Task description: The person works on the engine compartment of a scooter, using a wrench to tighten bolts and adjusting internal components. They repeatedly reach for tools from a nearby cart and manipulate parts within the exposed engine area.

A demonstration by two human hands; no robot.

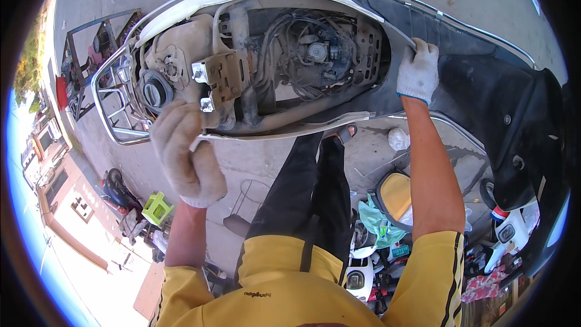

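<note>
A scooter [446, 79] stands across in front of me with its seat off and its inner parts bare. My right hand [419, 71], in a white work glove, has its fingers closed over the edge of the body panel [396, 54] at the front of the opening. My left hand [186, 154], gloved too, is curled near the rear of the opening, beside the black round cap [156, 92] and the metal bracket [223, 79]. A small pale bit shows by its fingers, too unclear to name. Dusty hoses and cables surround the round engine part [316, 52].
A chrome rear rack [115, 134] juts out on the left, near a dark metal frame [104, 30]. A green plastic stool [157, 208] stands at lower left. Beside my legs lie a yellow-lined seat [396, 197], a green plastic bag [376, 223] and a white crumpled bag [399, 138].
</note>
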